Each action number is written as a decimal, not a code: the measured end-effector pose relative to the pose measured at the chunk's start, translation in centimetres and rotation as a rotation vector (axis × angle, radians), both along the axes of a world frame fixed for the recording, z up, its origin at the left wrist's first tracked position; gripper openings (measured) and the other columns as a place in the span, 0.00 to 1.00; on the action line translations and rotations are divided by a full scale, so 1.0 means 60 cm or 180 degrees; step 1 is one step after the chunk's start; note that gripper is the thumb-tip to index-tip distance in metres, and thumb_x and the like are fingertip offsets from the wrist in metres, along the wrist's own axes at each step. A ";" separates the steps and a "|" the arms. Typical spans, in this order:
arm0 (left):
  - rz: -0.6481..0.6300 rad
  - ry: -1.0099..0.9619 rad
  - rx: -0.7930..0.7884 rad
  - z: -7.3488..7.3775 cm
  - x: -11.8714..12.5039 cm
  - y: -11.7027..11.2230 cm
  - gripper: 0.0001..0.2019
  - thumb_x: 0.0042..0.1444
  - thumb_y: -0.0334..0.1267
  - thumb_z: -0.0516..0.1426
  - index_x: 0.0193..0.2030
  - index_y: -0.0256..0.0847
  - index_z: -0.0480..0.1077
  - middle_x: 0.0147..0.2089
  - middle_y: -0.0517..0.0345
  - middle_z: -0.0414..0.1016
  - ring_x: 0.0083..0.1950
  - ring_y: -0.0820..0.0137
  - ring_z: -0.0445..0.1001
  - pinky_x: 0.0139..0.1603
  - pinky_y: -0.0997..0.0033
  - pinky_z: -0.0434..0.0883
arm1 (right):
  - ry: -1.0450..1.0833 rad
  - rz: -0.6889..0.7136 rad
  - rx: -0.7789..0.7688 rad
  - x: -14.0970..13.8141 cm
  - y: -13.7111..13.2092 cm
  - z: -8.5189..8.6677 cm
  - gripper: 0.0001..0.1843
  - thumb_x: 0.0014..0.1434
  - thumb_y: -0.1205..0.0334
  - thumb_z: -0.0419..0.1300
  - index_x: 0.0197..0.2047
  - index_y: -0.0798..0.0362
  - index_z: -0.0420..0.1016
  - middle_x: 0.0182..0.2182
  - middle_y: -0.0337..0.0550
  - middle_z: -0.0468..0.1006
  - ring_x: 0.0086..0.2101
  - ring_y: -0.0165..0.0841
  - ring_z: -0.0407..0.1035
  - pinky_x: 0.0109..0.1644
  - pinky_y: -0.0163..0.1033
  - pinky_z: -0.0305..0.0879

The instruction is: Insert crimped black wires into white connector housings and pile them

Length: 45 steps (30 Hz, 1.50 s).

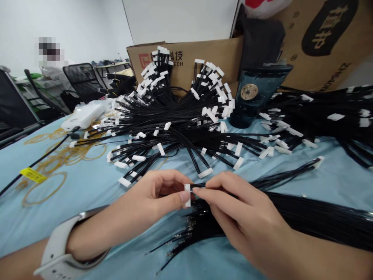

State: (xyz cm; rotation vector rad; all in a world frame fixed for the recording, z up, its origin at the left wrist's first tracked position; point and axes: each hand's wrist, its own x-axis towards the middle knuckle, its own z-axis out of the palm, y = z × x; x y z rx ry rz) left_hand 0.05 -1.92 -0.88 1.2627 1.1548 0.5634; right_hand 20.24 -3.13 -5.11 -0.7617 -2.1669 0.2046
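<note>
Between thumb and fingers, my left hand (159, 196) pinches a white connector housing (187, 195), its row of slots facing me. My right hand (243, 206) is closed in a pinch on a thin black wire (198, 185) right beside the housing's right side; the wire's tip is partly hidden by the fingers. Several black wires run from the housing back under my right hand. Below both hands lies a thick bundle of loose black wires (317, 217), with bare metal terminals (189, 225) at its left end.
A big pile of black cables with white connectors (175, 111) lies ahead, before a cardboard box (186, 62). A dark blue cup (256, 95) stands right of it, near more cables (320, 116). Yellow rubber bands (55, 155) and a tagged black cord (43, 161) are at left. A person sits far back.
</note>
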 end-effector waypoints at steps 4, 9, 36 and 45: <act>-0.0070 -0.0033 0.0094 0.001 -0.002 -0.001 0.04 0.56 0.37 0.63 0.36 0.40 0.75 0.32 0.66 0.75 0.35 0.72 0.71 0.38 0.75 0.68 | 0.0228 -0.0034 -0.0153 -0.003 -0.001 0.006 0.13 0.65 0.78 0.53 0.46 0.54 0.73 0.34 0.42 0.76 0.33 0.31 0.70 0.37 0.35 0.72; -0.0050 -0.0053 0.0078 -0.002 -0.003 0.000 0.05 0.56 0.38 0.63 0.37 0.40 0.76 0.33 0.64 0.76 0.37 0.71 0.72 0.39 0.74 0.68 | 0.0457 -0.0047 -0.0200 -0.001 -0.004 0.009 0.13 0.64 0.77 0.55 0.48 0.52 0.70 0.35 0.40 0.77 0.35 0.29 0.72 0.39 0.33 0.71; 0.0053 -0.0144 0.0346 -0.019 -0.008 -0.005 0.02 0.60 0.37 0.63 0.38 0.43 0.77 0.32 0.67 0.77 0.34 0.74 0.71 0.36 0.77 0.66 | 0.0300 0.0128 -0.0477 -0.002 -0.011 -0.004 0.11 0.65 0.76 0.53 0.39 0.59 0.76 0.32 0.44 0.74 0.31 0.30 0.70 0.35 0.34 0.71; -0.0012 0.0058 0.0122 -0.001 0.000 -0.001 0.06 0.56 0.39 0.64 0.38 0.40 0.74 0.35 0.61 0.78 0.40 0.68 0.73 0.43 0.70 0.69 | -0.0036 -0.0012 -0.0437 -0.003 -0.009 0.000 0.11 0.64 0.75 0.51 0.34 0.55 0.71 0.29 0.42 0.73 0.29 0.30 0.69 0.30 0.33 0.69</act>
